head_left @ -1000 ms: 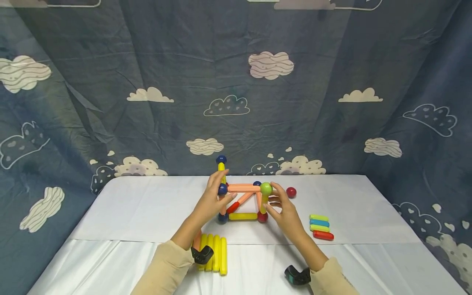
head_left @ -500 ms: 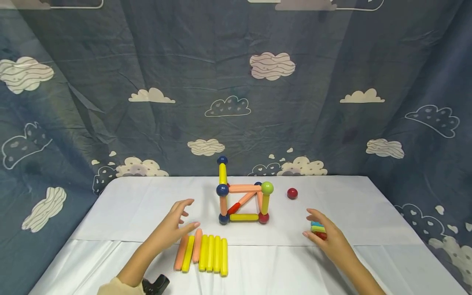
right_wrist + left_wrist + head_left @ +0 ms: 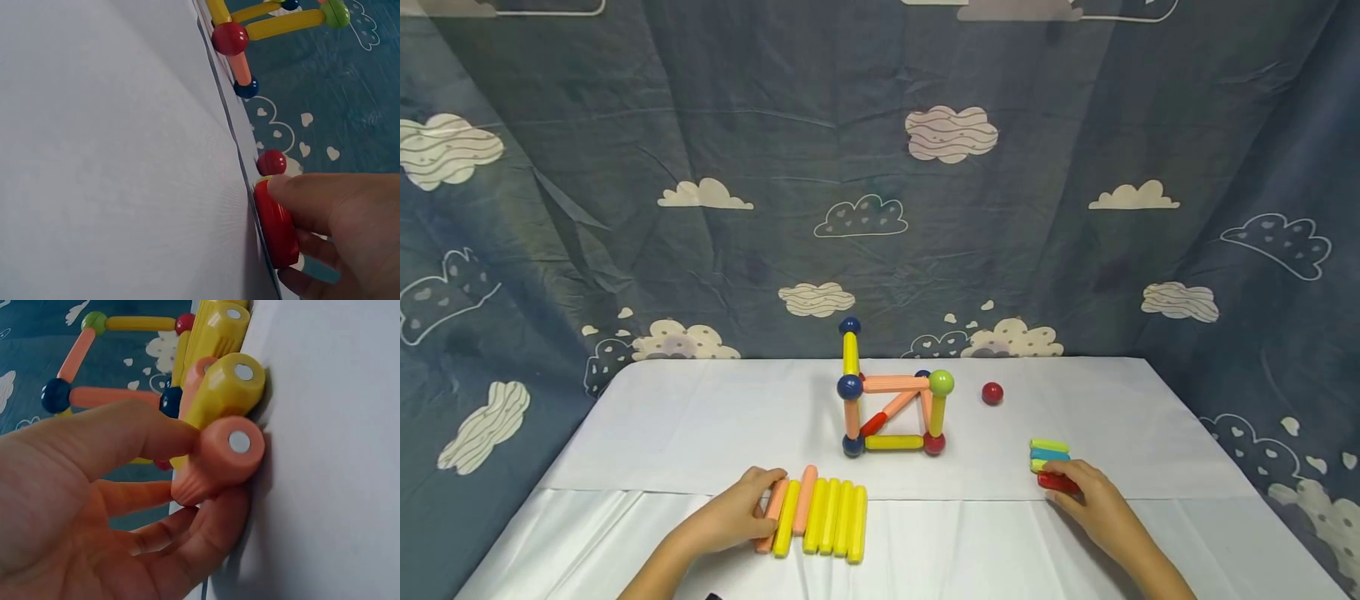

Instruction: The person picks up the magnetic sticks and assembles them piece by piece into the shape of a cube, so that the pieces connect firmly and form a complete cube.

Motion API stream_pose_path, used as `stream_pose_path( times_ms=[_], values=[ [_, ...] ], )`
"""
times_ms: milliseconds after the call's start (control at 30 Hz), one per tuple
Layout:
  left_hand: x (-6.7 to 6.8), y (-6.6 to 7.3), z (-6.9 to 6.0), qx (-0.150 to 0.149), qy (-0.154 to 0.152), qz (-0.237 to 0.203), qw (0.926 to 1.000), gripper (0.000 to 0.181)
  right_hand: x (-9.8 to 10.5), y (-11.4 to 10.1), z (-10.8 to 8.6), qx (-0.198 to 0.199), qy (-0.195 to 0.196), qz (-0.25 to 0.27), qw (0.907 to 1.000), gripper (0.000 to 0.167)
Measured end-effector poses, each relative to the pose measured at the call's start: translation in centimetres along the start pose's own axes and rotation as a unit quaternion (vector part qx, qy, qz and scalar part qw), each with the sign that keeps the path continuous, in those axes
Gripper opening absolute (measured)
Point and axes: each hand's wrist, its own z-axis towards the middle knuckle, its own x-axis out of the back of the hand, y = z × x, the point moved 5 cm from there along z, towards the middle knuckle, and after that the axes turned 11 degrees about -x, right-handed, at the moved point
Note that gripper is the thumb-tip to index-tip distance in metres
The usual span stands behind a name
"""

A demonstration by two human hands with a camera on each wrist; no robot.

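At the left end of a row of rods, my left hand (image 3: 730,515) pinches an orange magnetic rod (image 3: 222,459) between thumb and fingers; it lies on the table, its round silver magnet facing the left wrist camera. A yellow rod (image 3: 232,387) lies right beside it. My right hand (image 3: 1101,507) grips a short red magnetic rod (image 3: 278,228), the thumb on its near side and the fingers on the far side. Behind the red rod lie short green and blue rods (image 3: 1049,455), partly hidden by that hand.
Mid-table stands a frame of rods and balls, with an orange top bar (image 3: 897,383), a green ball (image 3: 942,382) and a yellow upright (image 3: 851,354) topped by a blue ball (image 3: 850,326). A loose red ball (image 3: 992,393) lies right of it. Several yellow rods (image 3: 836,517) fill the row.
Both hands have let go of the frame and moved apart and nearer. The left has taken hold of the orange rod, the right of the short red rod. The frame stays standing.
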Motion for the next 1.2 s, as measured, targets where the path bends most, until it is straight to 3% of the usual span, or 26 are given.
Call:
stream_pose_path(
  times_ms=[167, 300, 567, 667, 767, 867, 1000, 1100, 1200],
  values=[
    [-0.8, 0.4, 1.1, 0.000, -0.002, -0.025, 0.9997, 0.057, -0.3, 0.1, 0.0, -0.015, -0.012, -0.010, 0.9998, 0.037],
    [-1.4, 0.9, 2.0, -0.018, -0.003, -0.032, 0.9993, 0.050, -0.7, -0.3, 0.0, -0.022, -0.031, -0.019, 0.9991, 0.037],
    [-2.1, 1.5, 3.3, -0.023, -0.008, -0.029, 0.9993, 0.046, -1.1, -3.3, 0.2, 0.022, -0.042, 0.025, 0.9986, 0.033],
    [-1.7, 1.9, 3.5, -0.031, 0.017, -0.030, 0.9989, 0.043, -1.4, -5.1, 0.5, 0.041, -0.041, 0.046, 0.9973, 0.032],
    [-1.0, 2.4, 3.7, -0.045, 0.072, -0.030, 0.9959, 0.037, -1.9, -7.3, 1.0, 0.066, -0.029, 0.058, 0.9957, 0.032],
    [-0.1, 3.1, 3.8, -0.062, 0.144, -0.045, 0.9866, 0.035, -2.4, -9.4, 1.4, 0.101, -0.003, 0.065, 0.9928, 0.033],
    [0.8, 4.3, 3.9, -0.094, 0.230, -0.073, 0.9657, 0.038, -3.1, -12.0, 2.0, 0.150, 0.028, 0.081, 0.9849, 0.034],
    [1.3, 5.9, 4.0, -0.132, 0.276, -0.102, 0.9467, 0.037, -3.7, -13.7, 2.5, 0.181, 0.043, 0.085, 0.9788, 0.035],
    [1.6, 7.8, 4.1, -0.181, 0.302, -0.121, 0.9280, 0.033, -4.3, -15.0, 2.9, 0.200, 0.049, 0.087, 0.9746, 0.034]
  ],
)
